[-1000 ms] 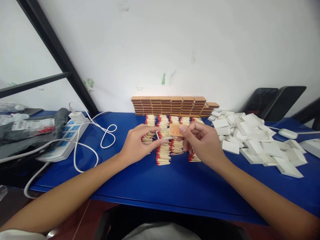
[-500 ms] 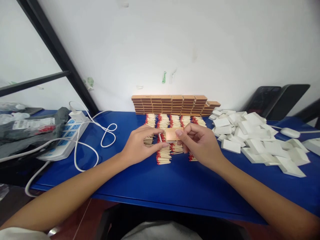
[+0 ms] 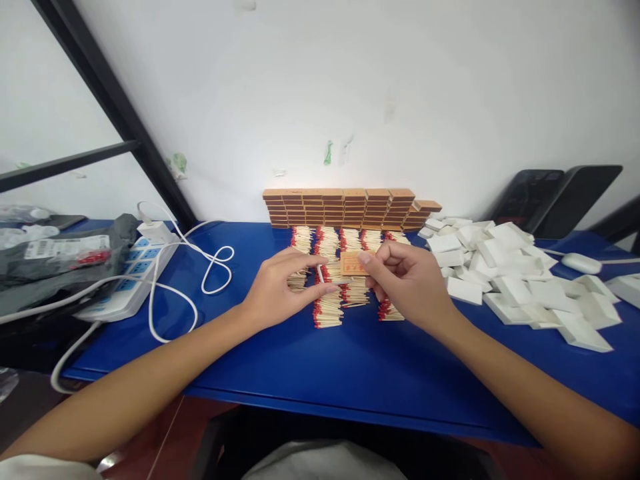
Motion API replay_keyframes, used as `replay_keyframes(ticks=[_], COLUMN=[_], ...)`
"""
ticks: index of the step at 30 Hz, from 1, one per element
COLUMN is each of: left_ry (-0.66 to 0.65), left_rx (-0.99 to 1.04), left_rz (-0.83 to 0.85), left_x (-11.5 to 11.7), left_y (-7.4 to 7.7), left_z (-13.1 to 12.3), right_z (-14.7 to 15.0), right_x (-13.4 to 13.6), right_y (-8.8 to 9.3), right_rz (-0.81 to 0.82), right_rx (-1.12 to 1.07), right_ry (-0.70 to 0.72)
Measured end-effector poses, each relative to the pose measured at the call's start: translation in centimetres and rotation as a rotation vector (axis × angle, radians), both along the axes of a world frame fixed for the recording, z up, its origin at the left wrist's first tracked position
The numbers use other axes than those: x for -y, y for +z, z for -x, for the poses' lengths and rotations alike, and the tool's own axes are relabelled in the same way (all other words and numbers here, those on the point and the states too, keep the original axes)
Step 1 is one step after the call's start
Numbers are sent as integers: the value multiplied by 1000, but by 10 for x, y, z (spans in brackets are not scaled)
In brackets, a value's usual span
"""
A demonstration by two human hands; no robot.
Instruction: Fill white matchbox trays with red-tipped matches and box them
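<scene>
My left hand (image 3: 280, 285) pinches a white matchbox tray (image 3: 321, 274) between thumb and fingers at its left end. The orange printed matchbox sleeve (image 3: 351, 264) is gripped by my right hand (image 3: 415, 283), thumb on top and fingers curled under. The tray is partly out of the sleeve; matches seem to lie in it, though this is hard to make out. Below and behind both hands, red-tipped matches (image 3: 327, 315) lie in several rows on the blue table (image 3: 300, 373).
Stacked matchboxes (image 3: 343, 208) line the wall. Loose white trays (image 3: 520, 267) are heaped at right, near two dark phone-like slabs (image 3: 583, 200) and a white mouse-shaped object (image 3: 581, 265). A power strip (image 3: 127, 283), white cables (image 3: 217, 259) and dark bags (image 3: 60, 267) occupy the left.
My right hand has shifted slightly right with the sleeve, so more of the tray shows between my hands. My left hand has stayed nearly still.
</scene>
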State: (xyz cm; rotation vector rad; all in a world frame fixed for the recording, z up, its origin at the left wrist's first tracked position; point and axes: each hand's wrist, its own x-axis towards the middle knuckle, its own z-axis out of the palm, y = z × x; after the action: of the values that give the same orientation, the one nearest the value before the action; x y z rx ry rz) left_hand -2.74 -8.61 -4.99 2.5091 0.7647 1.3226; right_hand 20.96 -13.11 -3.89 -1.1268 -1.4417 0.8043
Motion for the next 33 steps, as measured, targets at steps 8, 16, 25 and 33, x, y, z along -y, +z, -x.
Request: replay_keyframes(ticks=[8, 16, 25, 33], left_ry=[5, -10, -29, -31], left_rx=[-13, -21, -21, -6], left_rz=[7, -6, -31, -33], left_x=[0, 0, -1, -1], left_y=[-1, -3, -4, -4], left_z=[0, 0, 0, -1], right_z=[1, 5, 5, 6], right_x=[2, 4, 4, 7], right_y=[0, 0, -3, 0], right_rz=[3, 18, 35, 33], right_rx=[10, -13, 13, 8], right_ry=[16, 37, 36, 93])
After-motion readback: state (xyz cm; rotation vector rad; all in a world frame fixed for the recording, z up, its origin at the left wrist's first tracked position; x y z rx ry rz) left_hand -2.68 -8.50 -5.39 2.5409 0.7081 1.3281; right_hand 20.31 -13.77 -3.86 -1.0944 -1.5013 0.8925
